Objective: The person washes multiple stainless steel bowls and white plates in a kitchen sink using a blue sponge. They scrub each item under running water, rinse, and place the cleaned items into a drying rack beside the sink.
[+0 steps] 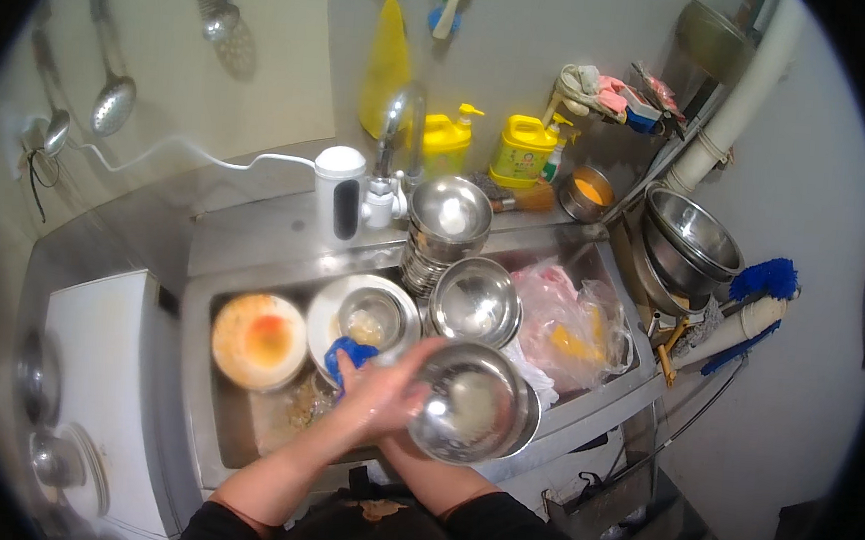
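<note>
My forearms cross over the sink. My left hand (pixel 392 394), blurred, reaches right with fingers spread at the rim of a large steel bowl (pixel 467 415); whether it grips the rim I cannot tell. Another steel bowl shows beneath that one. Passing under the left wrist, my right hand (pixel 348 373) is mostly hidden; it appears to hold a blue cloth (pixel 351 353) at a small bowl (pixel 370 318) on a white plate (pixel 325 304). An orange-stained plate (pixel 259 341) lies left. Steel bowls (pixel 452 210) are stacked behind, with another bowl (pixel 475 301) nearer me.
Plastic bags (pixel 568 325) fill the sink's right part. A faucet (pixel 389 139) rises behind beside a white water heater (pixel 339 188). Yellow jugs (pixel 520 152) and a brush (pixel 528 200) stand or lie at the wall; nested bowls (pixel 694 236) are at right, a white cabinet (pixel 101 382) at left.
</note>
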The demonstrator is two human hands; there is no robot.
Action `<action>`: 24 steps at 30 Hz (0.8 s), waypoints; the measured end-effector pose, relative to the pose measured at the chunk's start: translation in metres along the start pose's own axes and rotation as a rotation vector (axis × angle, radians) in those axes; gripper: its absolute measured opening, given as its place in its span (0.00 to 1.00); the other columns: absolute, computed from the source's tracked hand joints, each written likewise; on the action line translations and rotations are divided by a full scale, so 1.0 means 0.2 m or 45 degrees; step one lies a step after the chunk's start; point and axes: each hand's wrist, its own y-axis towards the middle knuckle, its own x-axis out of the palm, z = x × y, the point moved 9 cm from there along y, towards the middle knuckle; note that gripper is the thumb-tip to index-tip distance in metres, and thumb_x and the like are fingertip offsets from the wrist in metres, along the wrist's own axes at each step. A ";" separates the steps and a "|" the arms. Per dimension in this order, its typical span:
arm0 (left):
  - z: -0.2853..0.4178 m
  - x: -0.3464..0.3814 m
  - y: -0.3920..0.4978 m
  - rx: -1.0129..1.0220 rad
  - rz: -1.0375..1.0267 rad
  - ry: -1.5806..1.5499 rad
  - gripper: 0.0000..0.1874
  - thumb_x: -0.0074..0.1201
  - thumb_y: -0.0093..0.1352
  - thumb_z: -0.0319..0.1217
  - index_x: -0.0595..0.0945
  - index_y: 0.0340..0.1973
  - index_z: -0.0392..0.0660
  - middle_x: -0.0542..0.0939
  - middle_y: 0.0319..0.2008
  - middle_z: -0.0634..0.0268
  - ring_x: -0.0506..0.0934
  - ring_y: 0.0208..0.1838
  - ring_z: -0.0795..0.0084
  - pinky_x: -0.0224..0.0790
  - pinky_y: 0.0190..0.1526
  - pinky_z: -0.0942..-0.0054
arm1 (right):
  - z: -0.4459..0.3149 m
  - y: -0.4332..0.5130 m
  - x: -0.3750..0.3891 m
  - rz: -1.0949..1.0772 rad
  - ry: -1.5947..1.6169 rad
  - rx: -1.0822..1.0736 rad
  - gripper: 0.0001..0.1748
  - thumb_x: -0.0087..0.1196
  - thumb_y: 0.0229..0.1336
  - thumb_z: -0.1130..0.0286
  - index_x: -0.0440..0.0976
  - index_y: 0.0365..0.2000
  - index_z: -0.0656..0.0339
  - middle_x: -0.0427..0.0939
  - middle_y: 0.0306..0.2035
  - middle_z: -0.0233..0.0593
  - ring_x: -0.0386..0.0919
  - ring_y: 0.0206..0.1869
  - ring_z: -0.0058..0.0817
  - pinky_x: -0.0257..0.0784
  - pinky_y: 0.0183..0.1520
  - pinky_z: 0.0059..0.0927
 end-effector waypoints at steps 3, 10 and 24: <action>0.01 0.30 0.02 -0.297 -0.343 -0.328 0.31 0.46 0.65 0.32 0.57 0.64 0.52 0.78 0.24 0.45 0.77 0.32 0.40 0.70 0.37 0.52 | 0.08 0.04 0.08 0.078 0.139 0.090 0.21 0.55 0.58 0.56 0.73 0.41 0.64 0.77 0.28 0.39 0.74 0.27 0.28 0.70 0.29 0.28; -0.19 0.35 -0.01 -0.125 -0.163 -0.171 0.22 0.53 0.64 0.33 0.69 0.53 0.46 0.80 0.24 0.52 0.79 0.28 0.56 0.70 0.33 0.58 | 0.05 0.05 -0.08 0.365 -0.111 0.083 0.22 0.58 0.55 0.59 0.72 0.42 0.66 0.78 0.31 0.44 0.77 0.35 0.33 0.71 0.41 0.32; -1.81 0.59 -0.04 -1.058 0.064 -0.549 0.19 0.55 0.63 0.33 0.76 0.49 0.40 0.81 0.41 0.49 0.78 0.46 0.57 0.68 0.50 0.65 | 0.36 0.18 -0.15 0.348 0.604 0.416 0.14 0.53 0.59 0.72 0.64 0.43 0.63 0.73 0.31 0.38 0.73 0.24 0.26 0.71 0.23 0.29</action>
